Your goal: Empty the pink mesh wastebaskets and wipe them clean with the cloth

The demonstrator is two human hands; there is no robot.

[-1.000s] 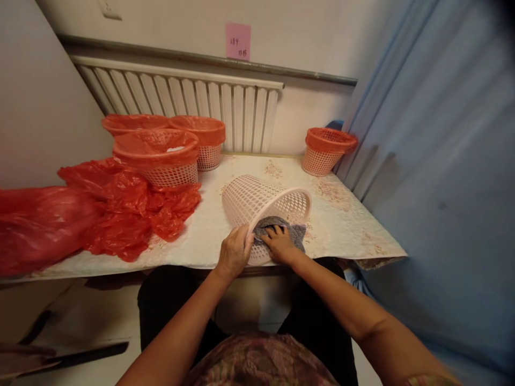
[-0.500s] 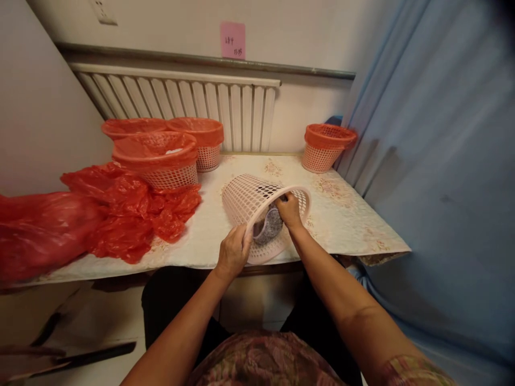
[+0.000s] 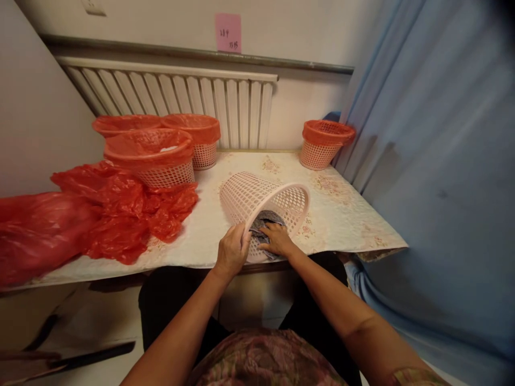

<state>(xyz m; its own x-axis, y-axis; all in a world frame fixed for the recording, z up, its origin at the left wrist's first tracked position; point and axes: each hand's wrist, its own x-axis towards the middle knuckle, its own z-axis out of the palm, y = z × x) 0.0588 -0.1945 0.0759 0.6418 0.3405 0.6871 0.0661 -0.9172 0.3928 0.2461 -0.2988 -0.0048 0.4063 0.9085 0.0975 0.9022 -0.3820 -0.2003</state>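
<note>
A pale pink perforated plastic wastebasket (image 3: 245,195) lies tilted on its side near the table's front edge, its mouth turned right and toward me. My left hand (image 3: 232,249) is closed on the near side of its rim, the thumb on the outside. Inside the mouth, a grey cloth (image 3: 266,219) with a pale edge is bunched against the lower wall. My right hand (image 3: 277,239) reaches in and presses the cloth on that wall, fingers bent over it. The fingertips are partly lost against the cloth.
Several wastebaskets (image 3: 167,174) lined with red bags stand at the back left, behind crumpled red plastic bags (image 3: 116,214). Another lined basket (image 3: 317,155) stands back right beside a blue curtain (image 3: 402,161). A radiator (image 3: 225,110) runs behind the floral-covered table (image 3: 338,220).
My right hand has moved down and left with the cloth, from the far inner wall to the lower wall. My left hand keeps its hold on the rim. The view has shifted slightly.
</note>
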